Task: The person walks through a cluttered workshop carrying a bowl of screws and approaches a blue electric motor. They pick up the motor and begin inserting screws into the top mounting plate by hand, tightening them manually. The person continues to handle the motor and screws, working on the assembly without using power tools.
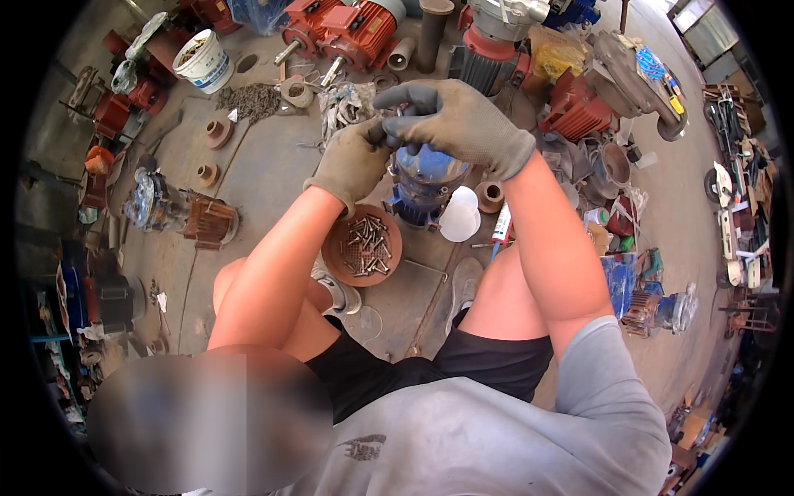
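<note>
Both of my hands wear dirty tan-and-grey work gloves and meet above a blue electric motor standing on end. My left hand is closed, with its fingertips up against the other glove. My right hand bends over from the right, its fingers curled and its thumb side touching the left fingertips. Something small and dark may sit between the fingers, but I cannot make it out. Beneath my left wrist, a round reddish-brown bowl holds several metal bolts. Beside the motor are a white plastic container and a sealant tube.
Red motors and a large grey-and-red gear motor stand beyond my hands. At left lie a rusty blue-and-brown motor, flanged rings and a white bucket. A red motor and loose parts crowd the right.
</note>
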`<move>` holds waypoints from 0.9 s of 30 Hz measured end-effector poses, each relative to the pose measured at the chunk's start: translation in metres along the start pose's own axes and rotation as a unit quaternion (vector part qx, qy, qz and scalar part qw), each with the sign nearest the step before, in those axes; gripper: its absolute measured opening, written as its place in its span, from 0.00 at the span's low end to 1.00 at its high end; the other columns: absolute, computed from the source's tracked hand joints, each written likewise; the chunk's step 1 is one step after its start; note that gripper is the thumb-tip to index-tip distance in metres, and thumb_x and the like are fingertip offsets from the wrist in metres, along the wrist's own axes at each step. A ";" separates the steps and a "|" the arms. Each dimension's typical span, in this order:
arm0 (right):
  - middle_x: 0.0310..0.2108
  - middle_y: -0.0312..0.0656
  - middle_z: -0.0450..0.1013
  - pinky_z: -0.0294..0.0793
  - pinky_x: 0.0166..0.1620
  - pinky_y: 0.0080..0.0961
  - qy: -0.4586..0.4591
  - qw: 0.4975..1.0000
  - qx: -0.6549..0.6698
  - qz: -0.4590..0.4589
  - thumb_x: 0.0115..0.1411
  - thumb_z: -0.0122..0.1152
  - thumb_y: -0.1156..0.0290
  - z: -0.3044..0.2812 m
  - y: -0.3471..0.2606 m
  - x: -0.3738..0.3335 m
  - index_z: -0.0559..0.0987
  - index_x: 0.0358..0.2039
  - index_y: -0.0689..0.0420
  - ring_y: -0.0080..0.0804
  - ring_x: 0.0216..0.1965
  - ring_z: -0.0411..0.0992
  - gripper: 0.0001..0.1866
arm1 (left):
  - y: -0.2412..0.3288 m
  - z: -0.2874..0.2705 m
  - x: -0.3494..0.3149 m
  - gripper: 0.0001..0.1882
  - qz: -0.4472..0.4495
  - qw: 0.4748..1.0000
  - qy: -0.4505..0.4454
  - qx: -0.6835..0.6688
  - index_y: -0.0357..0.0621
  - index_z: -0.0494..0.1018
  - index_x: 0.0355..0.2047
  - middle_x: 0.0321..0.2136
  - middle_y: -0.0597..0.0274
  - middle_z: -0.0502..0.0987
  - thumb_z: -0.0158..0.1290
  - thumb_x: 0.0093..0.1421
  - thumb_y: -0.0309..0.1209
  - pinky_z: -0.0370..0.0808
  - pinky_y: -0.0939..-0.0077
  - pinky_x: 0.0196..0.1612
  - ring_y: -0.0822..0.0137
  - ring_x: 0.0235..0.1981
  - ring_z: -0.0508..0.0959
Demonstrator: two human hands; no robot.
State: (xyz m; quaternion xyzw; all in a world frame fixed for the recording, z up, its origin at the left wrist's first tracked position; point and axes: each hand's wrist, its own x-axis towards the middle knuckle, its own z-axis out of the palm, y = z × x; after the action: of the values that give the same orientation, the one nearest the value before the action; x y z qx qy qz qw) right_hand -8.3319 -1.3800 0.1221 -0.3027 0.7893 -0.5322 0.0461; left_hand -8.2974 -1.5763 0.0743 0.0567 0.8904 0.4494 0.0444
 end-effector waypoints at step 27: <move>0.38 0.41 0.83 0.80 0.41 0.22 -0.042 0.908 0.374 0.186 0.74 0.57 0.64 0.016 0.011 0.009 0.84 0.52 0.66 0.27 0.37 0.81 0.18 | -0.019 0.026 0.010 0.13 0.019 0.995 0.069 0.063 0.49 0.80 0.48 0.45 0.43 0.85 0.56 0.67 0.37 0.79 0.45 0.53 0.41 0.49 0.84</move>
State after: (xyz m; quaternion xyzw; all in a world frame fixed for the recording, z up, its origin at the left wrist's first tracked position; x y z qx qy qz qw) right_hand -8.3376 -1.3952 0.1081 -0.1326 0.5716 -0.7571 0.2872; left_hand -8.3048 -1.5654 0.0436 0.0456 0.9165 0.3963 -0.0293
